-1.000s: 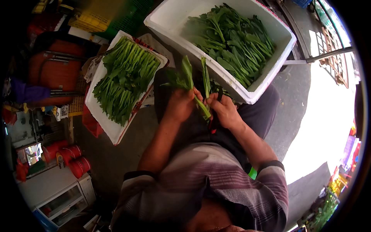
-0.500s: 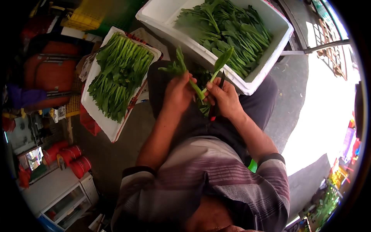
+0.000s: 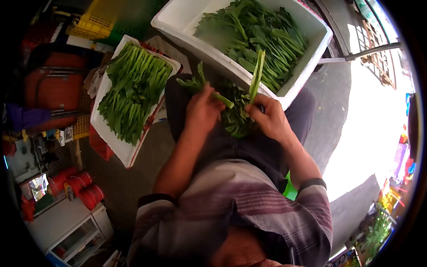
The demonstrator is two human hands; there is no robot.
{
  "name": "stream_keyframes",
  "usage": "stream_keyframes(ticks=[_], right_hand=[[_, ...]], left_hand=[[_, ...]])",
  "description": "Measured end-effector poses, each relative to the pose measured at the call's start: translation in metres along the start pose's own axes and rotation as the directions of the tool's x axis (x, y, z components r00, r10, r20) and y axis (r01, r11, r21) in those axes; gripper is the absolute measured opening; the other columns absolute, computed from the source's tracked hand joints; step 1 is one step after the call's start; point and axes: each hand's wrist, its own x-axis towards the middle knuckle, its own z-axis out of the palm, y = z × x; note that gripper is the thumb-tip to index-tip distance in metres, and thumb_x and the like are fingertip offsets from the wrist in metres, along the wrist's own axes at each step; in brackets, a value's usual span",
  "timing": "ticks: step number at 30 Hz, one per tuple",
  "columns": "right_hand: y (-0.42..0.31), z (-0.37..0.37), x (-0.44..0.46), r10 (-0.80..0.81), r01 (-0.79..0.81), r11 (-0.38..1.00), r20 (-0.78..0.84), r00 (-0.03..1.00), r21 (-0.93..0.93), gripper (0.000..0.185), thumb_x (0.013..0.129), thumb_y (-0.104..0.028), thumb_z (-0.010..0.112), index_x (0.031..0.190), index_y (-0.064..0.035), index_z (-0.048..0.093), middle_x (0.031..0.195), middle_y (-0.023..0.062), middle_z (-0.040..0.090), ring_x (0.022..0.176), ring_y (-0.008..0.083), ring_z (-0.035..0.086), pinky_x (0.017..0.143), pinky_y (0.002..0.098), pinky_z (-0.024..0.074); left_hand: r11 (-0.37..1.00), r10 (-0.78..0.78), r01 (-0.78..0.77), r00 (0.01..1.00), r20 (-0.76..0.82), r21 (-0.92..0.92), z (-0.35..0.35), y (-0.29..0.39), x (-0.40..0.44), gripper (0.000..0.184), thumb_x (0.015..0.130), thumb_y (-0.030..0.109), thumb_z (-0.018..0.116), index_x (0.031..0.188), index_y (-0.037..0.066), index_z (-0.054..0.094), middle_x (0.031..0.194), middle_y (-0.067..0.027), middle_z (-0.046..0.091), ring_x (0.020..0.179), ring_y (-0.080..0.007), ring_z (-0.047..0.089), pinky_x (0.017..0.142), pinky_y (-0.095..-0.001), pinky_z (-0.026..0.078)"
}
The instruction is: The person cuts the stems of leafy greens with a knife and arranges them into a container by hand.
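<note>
My left hand (image 3: 202, 109) is closed round a leafy green stalk (image 3: 223, 99), its pale cut end pointing right and its leaves sticking out above the fist. A narrow, upright green leaf (image 3: 256, 78) is pinched at its base in my right hand (image 3: 270, 118), a short way apart from the stalk. Loose leaves (image 3: 235, 118) lie in a heap below and between the hands, near my lap. Any knife in the right hand is hidden from this angle.
Beyond my knees, a white foam box (image 3: 307, 75) holds many leafy greens (image 3: 267, 38). To the left, a foam lid (image 3: 111, 144) bears neatly laid stalks (image 3: 138, 84). Red canisters (image 3: 92, 196) stand by a white cabinet (image 3: 66, 227); a yellow crate (image 3: 93, 22) is at upper left.
My right hand has moved right and away from the stalk, with the leaf turned more upright. The red-handled knife that showed in that hand is out of sight.
</note>
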Motion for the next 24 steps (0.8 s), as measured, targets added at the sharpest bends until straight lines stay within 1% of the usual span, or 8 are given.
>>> stream_keyframes(ticks=[3, 4, 7, 8, 11, 12, 15, 24], right_hand=[[0.004, 0.0, -0.015, -0.031, 0.06, 0.982, 0.158, 0.987, -0.181, 0.036, 0.093, -0.031, 0.074, 0.095, 0.0038, 0.068, 0.064, 0.0165, 0.059, 0.063, 0.0288, 0.064, 0.063, 0.0412, 0.0495], [0.004, 0.002, -0.019, -0.083, 0.12, 0.966, 0.164, 0.983, -0.231, 0.046, 0.092, -0.039, 0.074, 0.11, 0.0037, 0.069, 0.081, 0.0214, 0.066, 0.076, 0.0398, 0.067, 0.07, 0.0459, 0.0524], [-0.008, 0.001, -0.024, -0.109, 0.111, 0.969, 0.02, 0.994, -0.219, 0.052, 0.095, -0.04, 0.071, 0.124, 0.0028, 0.063, 0.102, 0.0232, 0.067, 0.086, 0.0412, 0.067, 0.077, 0.0456, 0.0532], [0.001, 0.002, -0.021, -0.345, 0.331, 0.919, -0.031, 0.938, -0.212, 0.053, 0.099, -0.035, 0.065, 0.136, 0.0007, 0.055, 0.113, 0.0243, 0.063, 0.093, 0.0438, 0.065, 0.08, 0.0475, 0.052], [-0.025, 0.002, -0.021, -0.358, 0.355, 0.917, 0.019, 0.934, -0.184, 0.048, 0.1, -0.027, 0.063, 0.139, -0.0016, 0.052, 0.109, 0.0236, 0.062, 0.094, 0.0445, 0.064, 0.081, 0.0495, 0.0509], [-0.028, 0.007, -0.019, -0.441, 0.431, 0.876, 0.004, 0.898, -0.216, 0.046, 0.097, -0.019, 0.065, 0.138, -0.0017, 0.052, 0.103, 0.0224, 0.063, 0.091, 0.0444, 0.064, 0.078, 0.0504, 0.0505], [-0.028, 0.018, -0.014, -0.459, 0.44, 0.875, -0.058, 0.887, -0.2, 0.045, 0.094, -0.015, 0.068, 0.134, -0.0008, 0.053, 0.099, 0.021, 0.064, 0.089, 0.0434, 0.065, 0.076, 0.0499, 0.0508], [-0.024, 0.031, -0.011, -0.436, 0.398, 0.89, -0.156, 0.886, -0.223, 0.043, 0.092, -0.015, 0.071, 0.13, -0.0016, 0.056, 0.085, 0.0182, 0.067, 0.08, 0.0393, 0.067, 0.071, 0.0481, 0.0526]], left_hand=[[0.998, 0.009, -0.005, 0.999, 0.053, -0.069, 0.011, 0.008, -0.004, 0.023, 0.098, 0.031, 0.073, 0.101, 0.009, 0.066, 0.085, -0.0065, 0.069, 0.07, -0.0219, 0.069, 0.062, -0.0387, 0.059], [0.996, -0.004, 0.011, 0.997, 0.074, -0.093, 0.011, 0.01, -0.004, 0.022, 0.098, 0.03, 0.072, 0.1, 0.009, 0.066, 0.084, -0.0062, 0.069, 0.071, -0.0216, 0.069, 0.063, -0.039, 0.06], [0.987, -0.063, 0.076, 0.993, 0.096, -0.142, 0.015, 0.007, -0.006, 0.019, 0.098, 0.029, 0.072, 0.1, 0.011, 0.068, 0.085, -0.0057, 0.071, 0.073, -0.0207, 0.071, 0.064, -0.0387, 0.062], [0.983, -0.088, 0.102, 0.991, 0.097, -0.152, 0.017, 0.005, -0.007, 0.018, 0.098, 0.029, 0.072, 0.1, 0.011, 0.068, 0.085, -0.0056, 0.071, 0.074, -0.0204, 0.071, 0.064, -0.0384, 0.062], [0.976, -0.137, 0.153, 0.984, 0.11, -0.155, 0.022, -0.001, -0.009, 0.016, 0.098, 0.028, 0.072, 0.102, 0.012, 0.069, 0.087, -0.0053, 0.072, 0.075, -0.0202, 0.071, 0.067, -0.0384, 0.061], [0.973, -0.139, 0.161, 0.981, 0.137, -0.165, 0.022, -0.003, -0.008, 0.016, 0.098, 0.027, 0.072, 0.102, 0.012, 0.069, 0.088, -0.0051, 0.073, 0.077, -0.0202, 0.071, 0.069, -0.0382, 0.06], [0.966, -0.136, 0.169, 0.976, 0.172, -0.195, 0.024, -0.007, -0.008, 0.016, 0.098, 0.026, 0.073, 0.105, 0.013, 0.069, 0.091, -0.0047, 0.073, 0.084, -0.0198, 0.071, 0.076, -0.0374, 0.058], [0.969, -0.13, 0.16, 0.978, 0.161, -0.19, 0.018, -0.012, -0.011, 0.018, 0.1, 0.023, 0.07, 0.113, 0.011, 0.067, 0.102, -0.0055, 0.072, 0.095, -0.0195, 0.069, 0.083, -0.0356, 0.056]])
